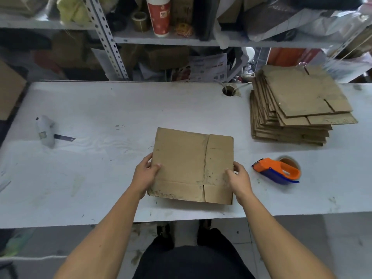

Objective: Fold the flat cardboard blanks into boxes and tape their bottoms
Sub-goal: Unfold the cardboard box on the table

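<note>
A flat brown cardboard blank (191,164) lies on the white table (100,168) in front of me, its flap slits toward me. My left hand (145,176) grips its left edge, thumb on top and fingers underneath. My right hand (238,178) grips the right edge the same way. A stack of several more flat blanks (298,109) sits at the back right. An orange and blue tape dispenser (276,172) lies on the table to the right of my right hand.
A white-handled utility knife (47,132) with its blade out lies at the left. A cable hole (229,91) opens in the table near the back. Cluttered metal shelves (161,40) stand behind the table. The table's near edge (100,223) is close to my body.
</note>
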